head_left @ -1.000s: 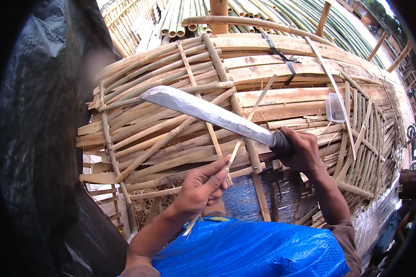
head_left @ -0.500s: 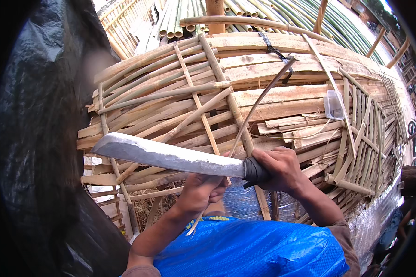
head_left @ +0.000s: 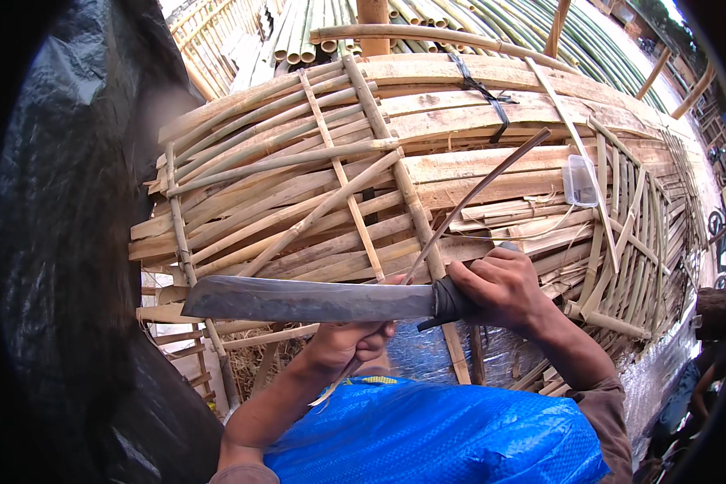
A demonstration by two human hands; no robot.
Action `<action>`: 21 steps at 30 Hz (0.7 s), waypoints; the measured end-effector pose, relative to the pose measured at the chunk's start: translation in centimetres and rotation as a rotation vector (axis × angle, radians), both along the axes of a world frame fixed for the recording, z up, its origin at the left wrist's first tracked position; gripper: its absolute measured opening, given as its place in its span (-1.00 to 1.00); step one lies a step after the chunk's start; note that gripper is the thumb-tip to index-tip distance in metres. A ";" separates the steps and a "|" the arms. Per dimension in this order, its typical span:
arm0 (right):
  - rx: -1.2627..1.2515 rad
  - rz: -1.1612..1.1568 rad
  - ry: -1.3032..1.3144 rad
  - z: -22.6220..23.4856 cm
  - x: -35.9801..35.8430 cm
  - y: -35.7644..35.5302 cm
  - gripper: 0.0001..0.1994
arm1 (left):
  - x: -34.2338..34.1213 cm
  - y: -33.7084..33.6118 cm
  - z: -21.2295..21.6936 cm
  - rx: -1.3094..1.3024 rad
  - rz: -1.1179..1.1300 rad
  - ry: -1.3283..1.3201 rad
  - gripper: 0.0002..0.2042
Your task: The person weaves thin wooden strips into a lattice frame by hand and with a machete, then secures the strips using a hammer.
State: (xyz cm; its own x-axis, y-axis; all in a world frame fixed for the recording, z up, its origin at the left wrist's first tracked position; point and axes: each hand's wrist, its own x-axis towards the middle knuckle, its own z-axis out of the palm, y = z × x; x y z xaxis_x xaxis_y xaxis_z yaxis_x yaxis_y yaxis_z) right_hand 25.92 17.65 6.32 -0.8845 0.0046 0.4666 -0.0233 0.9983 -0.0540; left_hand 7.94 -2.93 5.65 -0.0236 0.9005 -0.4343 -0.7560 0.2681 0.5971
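Note:
In my right hand (head_left: 500,289) is a machete (head_left: 306,302), its black-wrapped handle closed inside my fingers. Its wide blade lies almost level, tip pointing left, and passes above my left hand (head_left: 348,345). That hand is closed on a thin strip of bamboo or wood (head_left: 480,189), dark on one face. The strip slants up to the right from behind the blade, near the handle end, and its pale lower end shows below my left fist. The blade partly hides my left fingers. A blue woven plastic sheet (head_left: 444,436) covers my lap just below both hands.
Stacked timber slabs (head_left: 476,168) and bamboo frames (head_left: 347,189) lie ahead. A clear plastic tub (head_left: 580,181) sits on the right of the stack. Green bamboo poles (head_left: 508,36) fill the back. Black plastic sheeting (head_left: 64,242) hangs at the left; part of another person (head_left: 686,403) shows lower right.
The machete's tip has dropped and its blade has turned, showing a darker face. The strip's upper end has swung right and down. Both hands keep their hold.

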 end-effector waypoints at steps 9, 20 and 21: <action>0.040 0.000 0.006 0.3 0.7 0.3 -0.57 | -0.2 -0.2 -0.8 0.057 -0.069 0.006 -0.45; 0.092 0.019 0.011 0.8 1.3 0.4 -0.67 | -0.2 -0.4 0.2 0.032 -0.129 0.016 -0.39; 0.100 0.020 0.005 0.8 1.5 0.5 -0.68 | -0.1 -0.5 -0.1 0.033 -0.133 0.016 -0.38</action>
State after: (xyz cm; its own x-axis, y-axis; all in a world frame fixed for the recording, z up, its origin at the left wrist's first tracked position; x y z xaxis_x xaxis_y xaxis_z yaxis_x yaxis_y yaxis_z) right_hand 27.37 18.12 7.09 -0.8816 -0.0597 0.4682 -0.0433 0.9980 0.0458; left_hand 7.79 -3.44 5.54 0.0900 0.9099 -0.4050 -0.7052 0.3454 0.6192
